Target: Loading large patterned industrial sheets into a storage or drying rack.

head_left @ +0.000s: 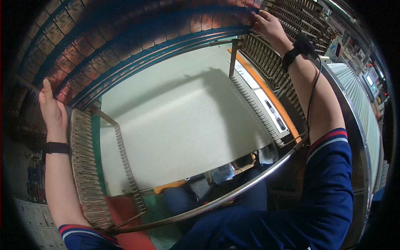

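A wide metal-framed loom harness lies across my view, with a patterned brown and blue woven band (125, 46) arcing along its far side. My left hand (51, 109) rests at the left end of that band, fingers together and pointing up, beside a block of tan upright wires (85, 166). My right hand (270, 26) reaches to the upper right and touches the top of another bank of tan wires (271, 66), fingers curled onto it. Both wrists wear dark bands; a black cable runs down my right arm.
A pale flat panel (183, 116) fills the middle, edged by two comb-like toothed strips. A curved metal bar (233, 191) crosses in front of my body. Ribbed grey machine surface and control boxes with small lights (368, 79) stand at the right. Red and green floor shows below.
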Tool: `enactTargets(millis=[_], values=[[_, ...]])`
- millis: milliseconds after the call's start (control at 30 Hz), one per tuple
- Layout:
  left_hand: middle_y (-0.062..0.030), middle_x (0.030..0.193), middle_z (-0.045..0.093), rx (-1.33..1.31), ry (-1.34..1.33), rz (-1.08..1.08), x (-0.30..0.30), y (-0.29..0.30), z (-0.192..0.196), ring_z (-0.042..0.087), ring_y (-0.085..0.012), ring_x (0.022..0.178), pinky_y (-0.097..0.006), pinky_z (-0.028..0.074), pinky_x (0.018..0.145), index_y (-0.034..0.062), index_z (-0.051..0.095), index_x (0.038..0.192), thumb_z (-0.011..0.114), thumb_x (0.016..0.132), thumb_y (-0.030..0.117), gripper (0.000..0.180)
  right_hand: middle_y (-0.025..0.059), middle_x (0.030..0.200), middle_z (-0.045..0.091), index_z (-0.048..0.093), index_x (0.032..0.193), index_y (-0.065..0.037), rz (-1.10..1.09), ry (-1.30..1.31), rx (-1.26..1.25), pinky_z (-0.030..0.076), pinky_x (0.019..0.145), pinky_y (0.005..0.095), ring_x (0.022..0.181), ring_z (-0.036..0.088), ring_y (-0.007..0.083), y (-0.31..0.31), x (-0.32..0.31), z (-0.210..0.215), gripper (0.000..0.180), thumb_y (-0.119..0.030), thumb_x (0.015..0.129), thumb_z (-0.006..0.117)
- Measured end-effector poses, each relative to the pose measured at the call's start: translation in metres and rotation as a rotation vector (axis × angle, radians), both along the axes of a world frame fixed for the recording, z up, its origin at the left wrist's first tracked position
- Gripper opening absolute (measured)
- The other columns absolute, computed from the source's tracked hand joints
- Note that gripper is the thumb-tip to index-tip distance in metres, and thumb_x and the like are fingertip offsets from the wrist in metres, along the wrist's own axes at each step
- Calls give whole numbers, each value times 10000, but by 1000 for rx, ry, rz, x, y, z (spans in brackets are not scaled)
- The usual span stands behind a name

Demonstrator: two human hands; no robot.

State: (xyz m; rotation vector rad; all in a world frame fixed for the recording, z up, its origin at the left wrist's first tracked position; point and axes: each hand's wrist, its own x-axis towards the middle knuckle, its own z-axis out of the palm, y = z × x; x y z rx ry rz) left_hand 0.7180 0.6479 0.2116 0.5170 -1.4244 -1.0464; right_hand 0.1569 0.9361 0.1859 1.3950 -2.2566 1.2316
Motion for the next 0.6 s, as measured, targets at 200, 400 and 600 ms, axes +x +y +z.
enactTargets(millis=[200,400,600], values=[[-118,1160,570,-16,3,39,-1,2,2,584,-183,1063,-323,500,932,6,478,1132,585,969,382,423,74,1145,630,524,1274,-18,4,57,118,503,865,300,953,627,180,6,-5,0,381,-224,959,587],[-112,1170,566,20,40,88,-11,10,4,580,-184,1064,-315,488,940,1,482,1152,566,978,394,437,159,1295,572,439,1403,-67,2,265,490,442,991,369,1167,558,280,27,-15,-27,645,-269,849,699],[-116,1189,555,1,6,31,-1,0,2,568,-179,1082,-313,485,941,4,486,1157,570,976,395,440,174,1398,489,378,1450,-102,-3,198,657,394,1058,390,1298,464,300,40,12,-7,665,-234,870,676]])
